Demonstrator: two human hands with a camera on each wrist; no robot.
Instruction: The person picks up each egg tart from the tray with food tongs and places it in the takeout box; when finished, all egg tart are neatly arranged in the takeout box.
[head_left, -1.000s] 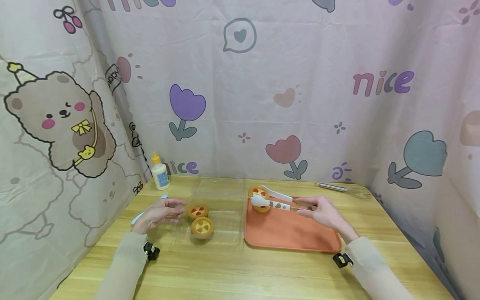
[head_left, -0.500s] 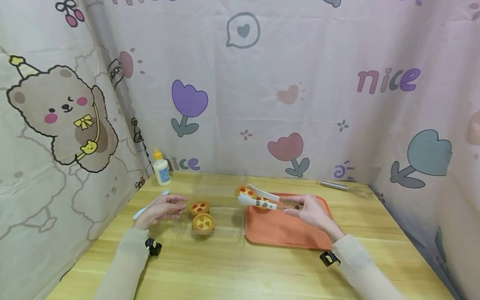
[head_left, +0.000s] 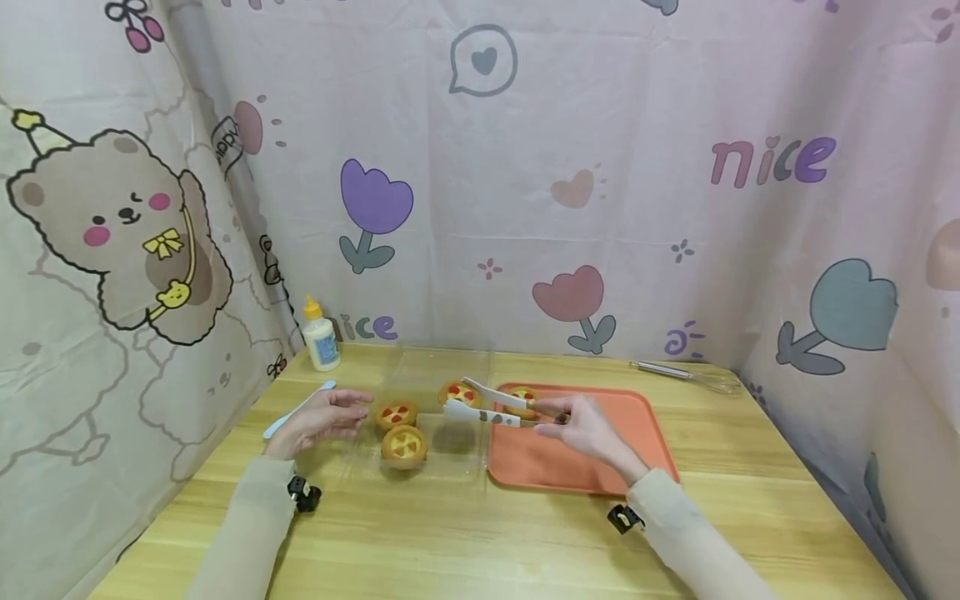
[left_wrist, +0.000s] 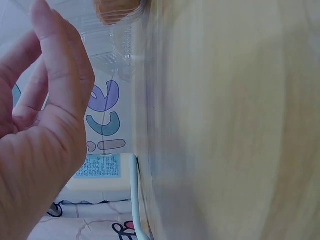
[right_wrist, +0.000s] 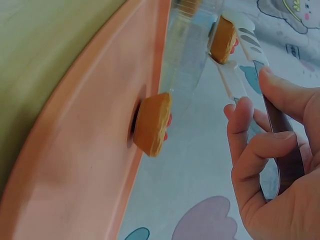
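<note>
My right hand (head_left: 588, 429) grips a pair of tongs (head_left: 491, 417) with white spotted tips and metal arms. Between the tips is a tart (head_left: 459, 392) with red topping, raised over a clear plastic box (head_left: 459, 467); the right wrist view shows this held tart (right_wrist: 223, 41) from the side. Inside the box sit a red-topped tart (head_left: 395, 414) and a yellow-topped tart (head_left: 404, 447). One more red-topped tart (right_wrist: 152, 124) rests on the orange tray (head_left: 577, 462). My left hand (head_left: 322, 423), fingers loosely bent, is at the box's left side; whether it touches the box cannot be told.
Behind my left hand lies a light-blue slim utensil (head_left: 281, 422). A glue-like bottle (head_left: 321, 340) with a yellow cap stands at the back left. The whisk (head_left: 686, 375) lies at the back right. A patterned curtain (head_left: 480, 183) encloses the wooden table (head_left: 480, 550).
My right hand has carried the tart in the tongs leftward, from the orange tray to above the clear box. My left hand has stayed nearly still beside the box.
</note>
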